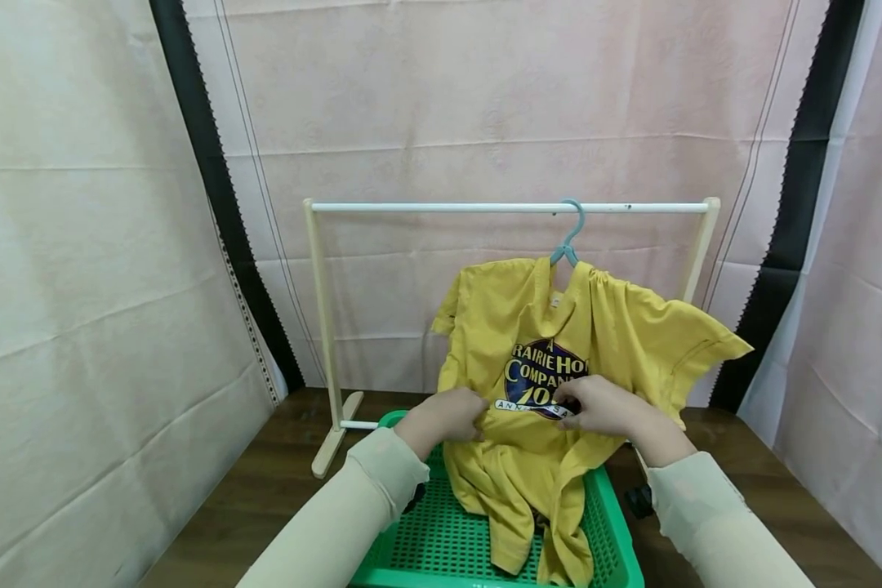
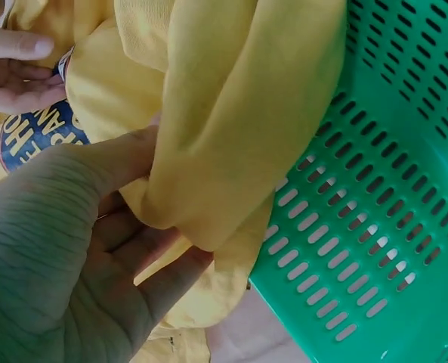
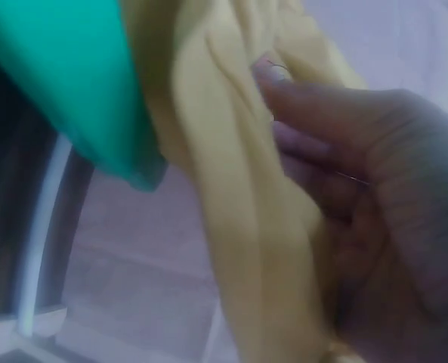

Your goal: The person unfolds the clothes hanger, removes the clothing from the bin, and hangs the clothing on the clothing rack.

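A yellow T-shirt [image 1: 514,318] with a dark printed logo hangs on a light blue hanger [image 1: 573,233]. The hanger's hook goes over the bar of a white rack. The shirt's lower part droops in folds into a green basket [image 1: 621,531]. At the shirt's left side, my left hand [image 1: 452,415] holds a fold of the cloth between thumb and fingers, as the left wrist view [image 2: 95,227] shows closer. My right hand [image 1: 603,404] pinches the shirt at the lower edge of the print. The right wrist view is blurred, with that hand [image 3: 375,174] against the cloth.
The white rack [image 1: 426,207] stands on a dark wooden table [image 1: 242,498], behind the basket. Pale fabric walls [image 1: 441,98] with black strips enclose the back and both sides.
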Demonstrator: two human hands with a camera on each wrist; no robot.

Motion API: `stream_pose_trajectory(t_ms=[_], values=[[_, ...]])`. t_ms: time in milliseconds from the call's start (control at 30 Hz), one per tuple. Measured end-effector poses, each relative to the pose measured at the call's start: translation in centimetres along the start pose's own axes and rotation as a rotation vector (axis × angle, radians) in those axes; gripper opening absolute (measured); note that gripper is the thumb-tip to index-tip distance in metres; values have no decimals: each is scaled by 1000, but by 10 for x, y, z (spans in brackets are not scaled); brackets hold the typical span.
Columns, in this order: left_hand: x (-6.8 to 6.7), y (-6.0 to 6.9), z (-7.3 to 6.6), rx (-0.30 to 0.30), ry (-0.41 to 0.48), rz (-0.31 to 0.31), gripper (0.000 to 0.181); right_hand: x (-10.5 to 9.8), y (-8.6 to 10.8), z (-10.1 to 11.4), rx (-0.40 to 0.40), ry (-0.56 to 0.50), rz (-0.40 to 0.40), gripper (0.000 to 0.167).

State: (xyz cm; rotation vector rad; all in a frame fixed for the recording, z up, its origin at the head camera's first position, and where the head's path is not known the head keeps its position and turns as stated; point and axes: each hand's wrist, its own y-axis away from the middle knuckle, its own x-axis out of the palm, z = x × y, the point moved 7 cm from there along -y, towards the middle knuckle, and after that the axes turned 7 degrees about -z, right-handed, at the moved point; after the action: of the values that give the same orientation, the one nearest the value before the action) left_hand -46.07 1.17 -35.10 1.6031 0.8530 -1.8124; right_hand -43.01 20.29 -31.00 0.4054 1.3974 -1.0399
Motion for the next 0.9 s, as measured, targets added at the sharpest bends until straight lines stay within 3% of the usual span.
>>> stream_pose_trajectory(t_ms=[167,467,733,900], values=[[1,0,6,-32,15,-33,24,9,3,0,-32,60,16,35],[1,0,15,-26,12,-65,10,22,6,-2,-18,147,23,49],[2,0,20,43,43,-85,13,27,3,0,-114,261,-131,22],[-2,1,20,69,81,-121,11,22,2,-5,-109,243,-186,16]])
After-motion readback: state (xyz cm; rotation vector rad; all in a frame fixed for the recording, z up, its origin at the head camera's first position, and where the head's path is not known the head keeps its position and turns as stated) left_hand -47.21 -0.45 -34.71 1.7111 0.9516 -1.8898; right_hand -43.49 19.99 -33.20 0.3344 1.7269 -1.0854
